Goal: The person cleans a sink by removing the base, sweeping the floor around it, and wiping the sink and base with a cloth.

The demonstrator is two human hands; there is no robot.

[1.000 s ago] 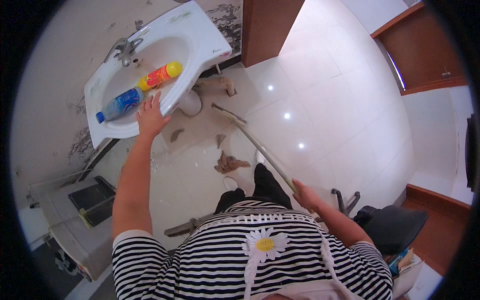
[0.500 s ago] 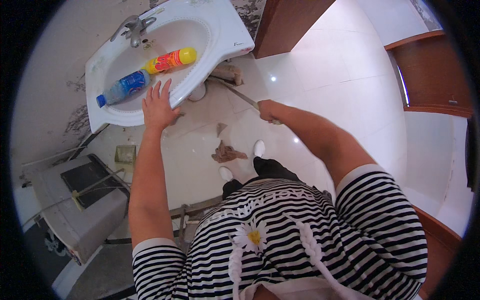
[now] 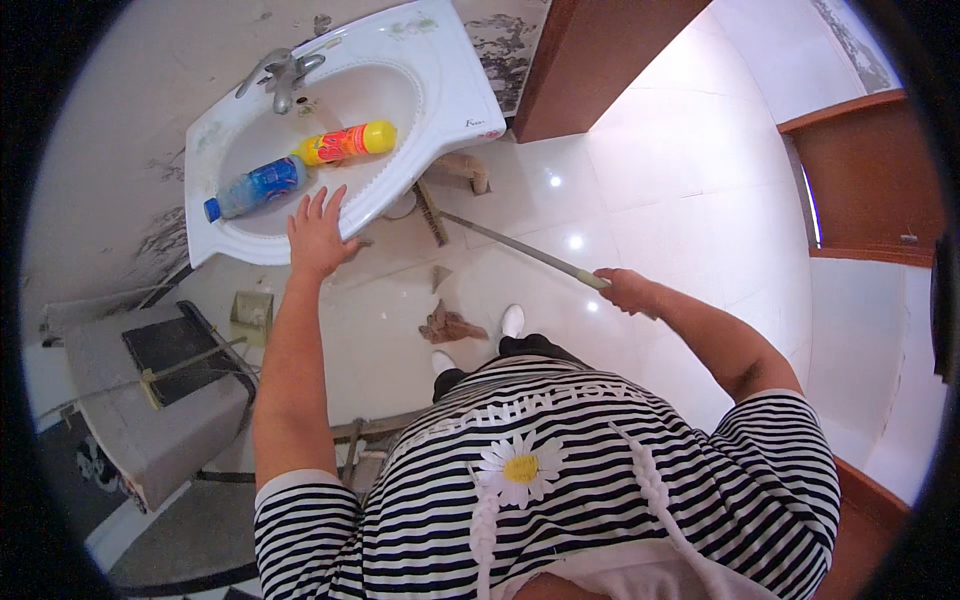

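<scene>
My left hand (image 3: 320,235) rests flat on the front rim of a white wash basin (image 3: 455,75), fingers spread. Inside the basin lie a yellow bottle (image 3: 345,143) and a blue bottle (image 3: 255,188), just beyond my fingertips. My right hand (image 3: 628,290) grips the long grey handle of a broom (image 3: 520,250). The broom head (image 3: 430,210) is on the floor under the basin's front edge. A crumpled brown rag (image 3: 448,325) lies on the white tiles near my white shoes (image 3: 512,320).
A metal tap (image 3: 283,75) stands at the back of the basin. A brown wooden door panel (image 3: 590,60) is to the right. A grey box with a dark top (image 3: 160,390) sits at the left. A small brown object (image 3: 465,170) lies under the basin.
My right hand has swung the broom handle forward and left, bringing the broom head under the basin. My left hand stays on the basin rim.
</scene>
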